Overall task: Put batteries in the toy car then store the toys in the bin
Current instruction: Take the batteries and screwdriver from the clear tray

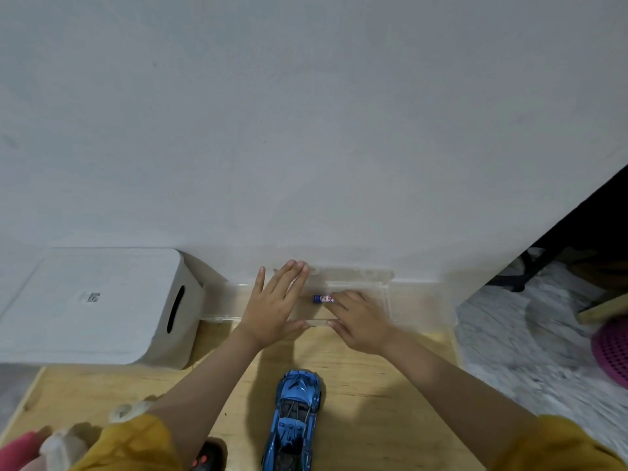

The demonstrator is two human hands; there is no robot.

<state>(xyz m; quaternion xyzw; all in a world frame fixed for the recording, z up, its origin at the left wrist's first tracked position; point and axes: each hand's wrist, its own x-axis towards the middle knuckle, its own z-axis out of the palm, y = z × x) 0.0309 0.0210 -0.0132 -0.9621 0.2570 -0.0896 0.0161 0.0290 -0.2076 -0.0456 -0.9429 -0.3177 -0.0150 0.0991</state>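
Observation:
A blue toy car (295,419) stands on the wooden board (373,402) near me, nose pointing away. Against the wall lies a clear plastic box (384,294). My right hand (360,321) reaches into it and pinches a small blue and white battery (323,298) between its fingertips. My left hand (275,304) lies flat with fingers spread on the left part of the clear box, holding nothing. A white bin (98,304) with its lid on and a slot handle sits at the left.
Soft toys, pink and cream (51,447), lie at the bottom left beside a dark object with orange spots (207,457). A grey patterned rug (530,334) and a pink basket (611,351) are at the right. The white wall stands right behind the box.

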